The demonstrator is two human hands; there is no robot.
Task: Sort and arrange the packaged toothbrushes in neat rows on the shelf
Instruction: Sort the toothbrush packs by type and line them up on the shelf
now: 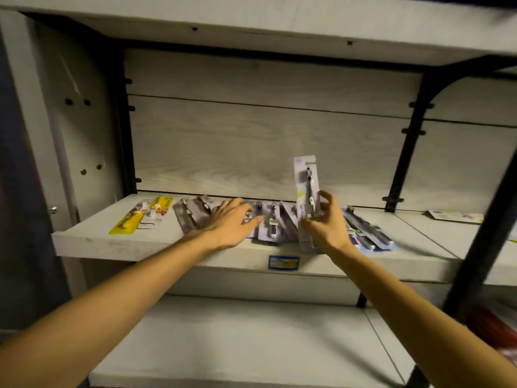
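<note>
Head view. Pale wood-grain shelf [112,243] carries a loose spread of grey carded toothbrush packs [272,224], most lying flat with long axes running front to back.

Right hand [326,224] pinches one tall grey-and-white toothbrush pack [306,197] low down, thumb and fingers curled round it; the pack stands near upright, long axis vertical, above the spread.

Left hand [232,221] lies flat, fingers straight, on the packs just left of it.

Yellow carded pack [140,217] sits well apart at far left.

Judgement: the held pack must tip flat to match the row; the right hand is nearer.
</note>
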